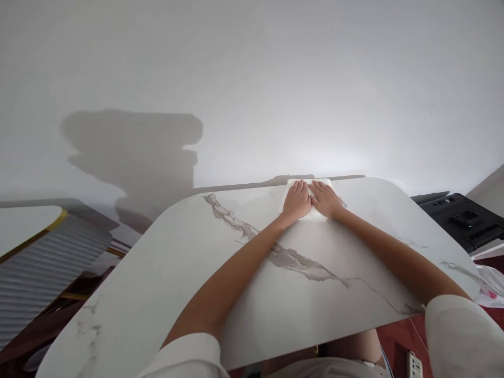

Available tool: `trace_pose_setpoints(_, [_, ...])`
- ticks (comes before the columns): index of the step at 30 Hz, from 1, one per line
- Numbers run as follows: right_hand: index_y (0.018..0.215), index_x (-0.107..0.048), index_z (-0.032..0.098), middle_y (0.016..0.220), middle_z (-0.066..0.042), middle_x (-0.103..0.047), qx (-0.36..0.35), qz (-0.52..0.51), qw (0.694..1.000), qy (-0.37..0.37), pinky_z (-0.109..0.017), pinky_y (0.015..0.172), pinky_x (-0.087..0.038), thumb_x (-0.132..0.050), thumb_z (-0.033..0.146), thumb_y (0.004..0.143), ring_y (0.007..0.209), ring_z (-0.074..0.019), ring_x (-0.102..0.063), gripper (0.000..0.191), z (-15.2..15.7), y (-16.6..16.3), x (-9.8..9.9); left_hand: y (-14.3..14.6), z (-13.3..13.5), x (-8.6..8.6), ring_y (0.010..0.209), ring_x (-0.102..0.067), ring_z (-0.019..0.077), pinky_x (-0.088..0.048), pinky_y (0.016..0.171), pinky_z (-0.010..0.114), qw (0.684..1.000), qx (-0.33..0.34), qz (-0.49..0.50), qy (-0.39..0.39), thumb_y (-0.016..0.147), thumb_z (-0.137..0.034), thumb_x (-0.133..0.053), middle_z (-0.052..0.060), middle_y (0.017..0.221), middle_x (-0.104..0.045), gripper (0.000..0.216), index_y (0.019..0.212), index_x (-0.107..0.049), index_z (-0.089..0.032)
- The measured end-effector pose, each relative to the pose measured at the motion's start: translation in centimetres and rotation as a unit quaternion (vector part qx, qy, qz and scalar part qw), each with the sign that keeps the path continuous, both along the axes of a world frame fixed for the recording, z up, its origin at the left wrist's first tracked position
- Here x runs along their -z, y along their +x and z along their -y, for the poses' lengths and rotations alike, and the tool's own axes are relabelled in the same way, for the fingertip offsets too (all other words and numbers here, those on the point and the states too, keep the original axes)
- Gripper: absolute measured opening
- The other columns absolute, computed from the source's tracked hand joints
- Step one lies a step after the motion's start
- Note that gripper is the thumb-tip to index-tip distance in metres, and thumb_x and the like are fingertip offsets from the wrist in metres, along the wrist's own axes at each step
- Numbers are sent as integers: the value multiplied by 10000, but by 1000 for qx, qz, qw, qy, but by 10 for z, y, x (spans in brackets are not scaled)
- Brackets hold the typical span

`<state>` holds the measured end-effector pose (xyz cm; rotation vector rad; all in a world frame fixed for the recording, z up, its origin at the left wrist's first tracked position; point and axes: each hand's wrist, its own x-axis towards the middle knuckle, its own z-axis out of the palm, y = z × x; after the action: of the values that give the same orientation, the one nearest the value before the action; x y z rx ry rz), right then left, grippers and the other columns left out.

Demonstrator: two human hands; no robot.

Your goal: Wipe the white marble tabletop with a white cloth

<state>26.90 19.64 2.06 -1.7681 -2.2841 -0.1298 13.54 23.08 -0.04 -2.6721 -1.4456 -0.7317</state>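
Note:
A white cloth or paper towel (pixel 290 183) lies at the far edge of the white marble table (pixel 177 273), close to the wall. My left hand (pixel 297 200) lies flat on its left part with fingers stretched out. Right beside it, my right hand (pixel 325 199) presses flat on the right part, fingers extended. The two hands touch side by side. Both arms reach straight across the tabletop, and most of the cloth is hidden under the palms.
A plain white wall (pixel 252 79) rises right behind the table. At the right stands a black device (pixel 464 218). A grey ribbed panel (pixel 43 268) leans at the left. A white power strip (pixel 413 363) lies on the red floor.

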Motion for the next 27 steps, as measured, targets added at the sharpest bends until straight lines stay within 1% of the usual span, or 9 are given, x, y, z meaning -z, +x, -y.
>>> trace_pose_setpoints(3, [1446,-377,85,1521,-135,-313,3,11,1000,5,-439,1126,-222,-306,225,941,1404,-275,-254,529,32,-12,3,-12,31,2,1407,-275,312,-257,1145,455,1000,8,-14,0,917,-225,-309,210,1488,-351,535,1396,-354,9])
trace_pose_setpoints(7, [1437,-385,55,1509,-165,-325,-25,23,999,11,-448,1127,-225,-341,229,935,1398,-298,-266,533,84,-32,5,-35,87,4,1401,-289,315,-273,1140,459,1000,-5,-21,0,906,-236,-332,219,1478,-363,546,1391,-364,12])
trace_pose_setpoints(13, [1428,-399,41,1499,-183,-335,-82,18,996,14,-454,1136,-225,-367,250,941,1394,-310,-274,531,169,-61,6,-72,177,19,1406,-287,297,-282,1136,489,999,-32,-2,10,909,-239,-303,195,1477,-377,537,1408,-363,-49])
trace_pose_setpoints(15, [1426,-403,40,1500,-187,-330,-98,12,995,14,-450,1140,-227,-382,260,942,1396,-306,-271,532,192,-63,7,-78,203,23,1410,-279,288,-273,1141,496,999,-40,8,2,907,-244,-312,181,1488,-367,546,1424,-346,-75])
trace_pose_setpoints(17, [1430,-404,58,1503,-175,-329,-111,1,994,10,-439,1140,-240,-381,270,947,1400,-289,-268,529,210,-59,8,-77,222,26,1419,-261,277,-263,1146,500,999,-44,24,-12,894,-237,-326,162,1502,-348,563,1441,-326,-104])
trace_pose_setpoints(19, [1439,-397,84,1509,-152,-327,-122,-8,993,4,-436,1139,-249,-373,280,950,1404,-271,-263,527,221,-49,8,-70,235,26,1425,-246,276,-262,1148,500,997,-51,44,-41,872,-227,-352,147,1514,-329,591,1451,-315,-118])
trace_pose_setpoints(22, [1453,-376,110,1522,-127,-309,-124,-13,992,-10,-440,1137,-253,-366,293,947,1409,-259,-252,539,227,-24,9,-49,242,21,1433,-218,285,-257,1155,488,991,-59,64,-99,839,-215,-386,136,1532,-288,629,1453,-314,-100])
trace_pose_setpoints(24, [1457,-371,124,1528,-117,-299,-115,-14,993,-16,-443,1138,-248,-357,298,945,1412,-254,-245,542,227,-7,9,-32,239,18,1437,-203,281,-252,1161,470,988,-51,71,-127,820,-207,-402,122,1538,-272,651,1455,-314,-99])
trace_pose_setpoints(27, [1462,-364,134,1530,-113,-295,-101,-14,995,-20,-446,1138,-241,-341,303,947,1416,-248,-234,543,220,15,7,-11,227,14,1437,-208,269,-258,1160,454,988,-31,85,-129,806,-200,-413,92,1540,-278,662,1458,-316,-144])
